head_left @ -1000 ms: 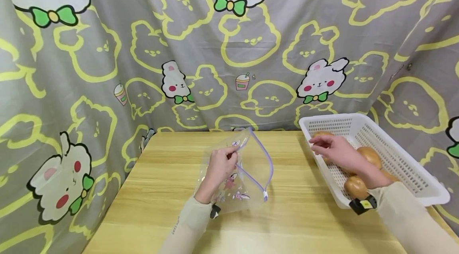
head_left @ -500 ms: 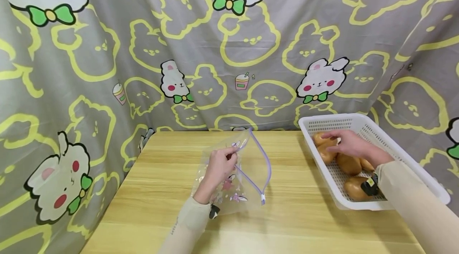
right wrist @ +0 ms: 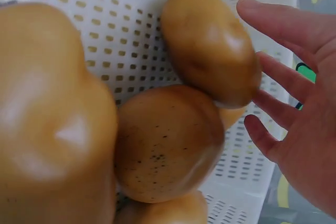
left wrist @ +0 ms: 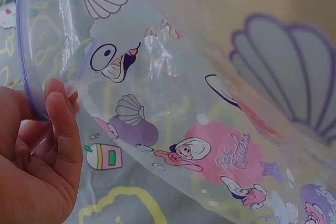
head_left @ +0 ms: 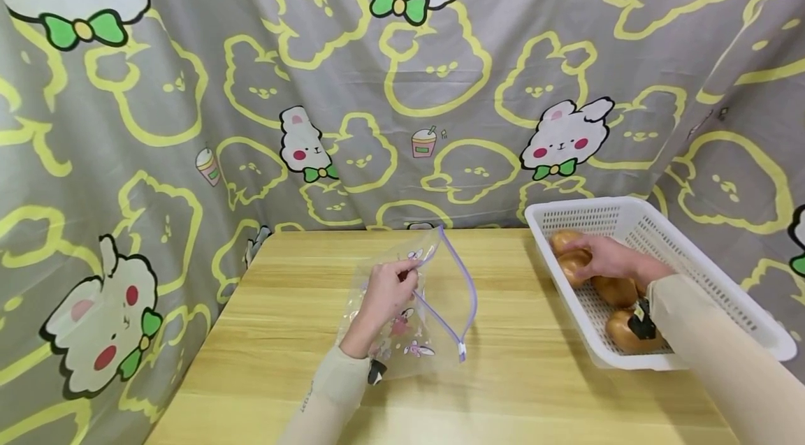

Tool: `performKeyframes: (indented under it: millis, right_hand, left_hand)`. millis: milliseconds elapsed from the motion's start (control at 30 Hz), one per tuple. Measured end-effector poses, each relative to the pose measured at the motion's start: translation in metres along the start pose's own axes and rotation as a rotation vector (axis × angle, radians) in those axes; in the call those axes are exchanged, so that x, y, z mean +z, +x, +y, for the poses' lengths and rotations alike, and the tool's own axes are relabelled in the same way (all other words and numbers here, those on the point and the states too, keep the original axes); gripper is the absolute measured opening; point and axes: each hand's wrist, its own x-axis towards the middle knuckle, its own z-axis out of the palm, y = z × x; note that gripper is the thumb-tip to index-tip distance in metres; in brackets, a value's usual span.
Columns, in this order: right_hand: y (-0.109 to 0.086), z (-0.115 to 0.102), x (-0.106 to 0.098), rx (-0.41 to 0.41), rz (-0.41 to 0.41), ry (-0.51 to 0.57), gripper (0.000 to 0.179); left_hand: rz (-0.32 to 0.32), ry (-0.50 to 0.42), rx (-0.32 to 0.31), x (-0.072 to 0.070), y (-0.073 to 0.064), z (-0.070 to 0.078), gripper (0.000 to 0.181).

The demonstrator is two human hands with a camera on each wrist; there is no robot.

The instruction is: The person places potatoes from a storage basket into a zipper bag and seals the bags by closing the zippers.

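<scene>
My left hand [head_left: 385, 295] pinches the upper edge of a clear zip bag [head_left: 420, 347] with purple zip strips and printed shells. The bag's mouth gapes to the right, and its slider hangs at the lower corner. Over the white perforated basket [head_left: 564, 295], my right hand [head_left: 610, 258] reaches down to a brown, shiny potato [head_left: 572, 270]. In the right wrist view the thumb and fingers are spread beside that potato [right wrist: 210, 48], fingertips at its edge; whether they touch it I cannot tell. Several similar potatoes lie around it, one large one [right wrist: 52, 124] close to the camera.
The wooden table [head_left: 503, 389] carries the bag and, at its right side, the basket. A grey cartoon-print curtain [head_left: 453, 103] hangs behind the table and along both sides. The basket's raised walls surround the potatoes.
My right hand has moved from above the basket's left rim to lower inside, down around a potato near the left wall. The left hand and the bag have hardly moved.
</scene>
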Motion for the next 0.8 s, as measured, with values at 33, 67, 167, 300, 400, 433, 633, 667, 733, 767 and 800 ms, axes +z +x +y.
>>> performKeyframes:
  millis: [33, 67, 167, 300, 400, 433, 633, 667, 733, 767, 800]
  right_hand:
    - [0.0, 0.001, 0.0, 0.01, -0.011, -0.002, 0.058]
    - [0.0, 0.003, 0.0, 0.027, -0.022, -0.003, 0.059]
    - [0.0, 0.009, 0.001, 0.062, -0.048, -0.004, 0.065]
    - [0.0, 0.017, 0.003, 0.078, -0.06, -0.026, 0.068]
    - [-0.001, 0.021, 0.004, 0.072, -0.057, -0.036, 0.067]
    - [0.0, 0.022, 0.004, 0.069, -0.057, -0.039, 0.066]
    - [0.001, 0.024, 0.004, 0.069, -0.069, -0.049, 0.068]
    - [0.001, 0.025, 0.004, 0.074, -0.073, -0.046, 0.068]
    - [0.002, 0.024, 0.003, 0.087, -0.091, -0.032, 0.069]
    - [0.002, 0.023, 0.003, 0.092, -0.099, -0.026, 0.07]
    - [0.003, 0.023, 0.003, 0.098, -0.108, -0.02, 0.07]
  left_hand:
    - [0.0, 0.001, 0.002, 0.0, 0.0, 0.0, 0.027]
    - [0.001, 0.002, 0.004, 0.0, 0.0, 0.0, 0.027]
    - [-0.003, 0.007, 0.009, 0.001, 0.0, -0.001, 0.027]
    - [-0.017, 0.003, 0.01, 0.001, -0.001, -0.001, 0.026]
    - [-0.023, -0.001, 0.009, 0.001, 0.0, -0.001, 0.027]
    - [-0.022, -0.002, 0.011, 0.001, 0.0, -0.001, 0.027]
    - [-0.022, -0.002, 0.03, 0.001, 0.001, 0.0, 0.027]
    - [-0.023, -0.002, 0.031, 0.001, 0.001, 0.0, 0.027]
    - [-0.024, -0.002, 0.035, 0.001, 0.0, 0.001, 0.027]
    - [-0.025, -0.004, 0.041, 0.001, 0.0, 0.001, 0.027]
    - [-0.025, 0.0, 0.041, 0.001, 0.001, 0.001, 0.027]
